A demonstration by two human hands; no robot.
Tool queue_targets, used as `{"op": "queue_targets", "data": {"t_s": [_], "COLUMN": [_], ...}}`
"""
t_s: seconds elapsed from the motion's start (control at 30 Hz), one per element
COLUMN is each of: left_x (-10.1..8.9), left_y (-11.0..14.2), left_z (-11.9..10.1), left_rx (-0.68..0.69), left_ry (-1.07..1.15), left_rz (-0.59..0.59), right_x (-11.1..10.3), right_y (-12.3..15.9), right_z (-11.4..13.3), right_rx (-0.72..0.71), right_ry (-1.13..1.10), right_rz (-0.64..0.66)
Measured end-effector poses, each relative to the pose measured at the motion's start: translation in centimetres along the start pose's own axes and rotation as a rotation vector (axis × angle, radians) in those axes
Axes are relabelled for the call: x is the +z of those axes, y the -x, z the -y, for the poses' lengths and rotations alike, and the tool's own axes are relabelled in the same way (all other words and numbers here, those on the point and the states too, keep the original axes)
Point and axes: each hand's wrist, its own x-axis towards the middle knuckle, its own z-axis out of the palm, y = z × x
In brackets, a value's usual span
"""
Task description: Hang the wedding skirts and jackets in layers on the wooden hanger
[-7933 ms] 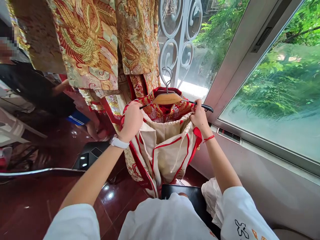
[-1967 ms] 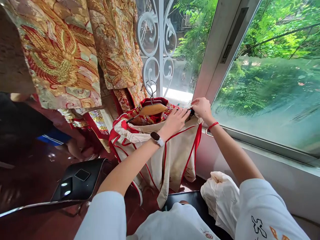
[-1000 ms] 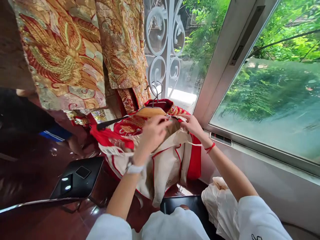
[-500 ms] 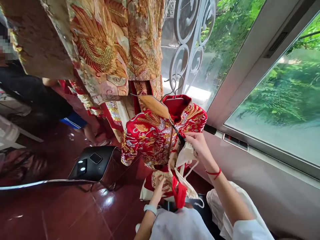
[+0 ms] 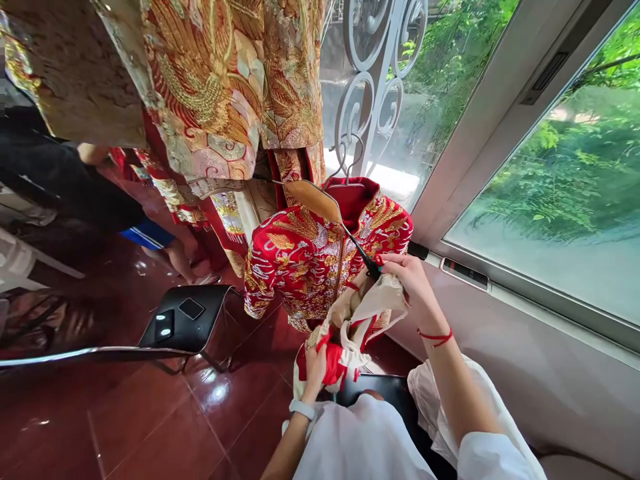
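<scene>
While the left hand [image 5: 316, 365] grips the bunched cream-and-red garment [image 5: 377, 300], the right hand [image 5: 414, 283] pinches the near-right end of the hanger [image 5: 315, 201], slanting far left.

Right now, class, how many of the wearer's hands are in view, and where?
2. The left hand grips red cloth, bottom middle; the right hand, right of centre, holds the black end of the hanger. Some fingers are hidden.
</scene>
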Motion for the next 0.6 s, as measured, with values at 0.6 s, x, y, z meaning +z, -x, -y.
{"op": "queue_targets", "data": {"t_s": [0.6], "left_x": [-6.8], "left_y": [4.5], "left_z": [-18.1], "left_rx": [0.122], "left_ry": [0.283], "left_rz": [-0.122], "right_x": [-7.5], "right_y": [6.8], "right_z": [-12.9], "right_rx": [0.076], "right_ry": [0.878], "right_rz": [0.367]}}
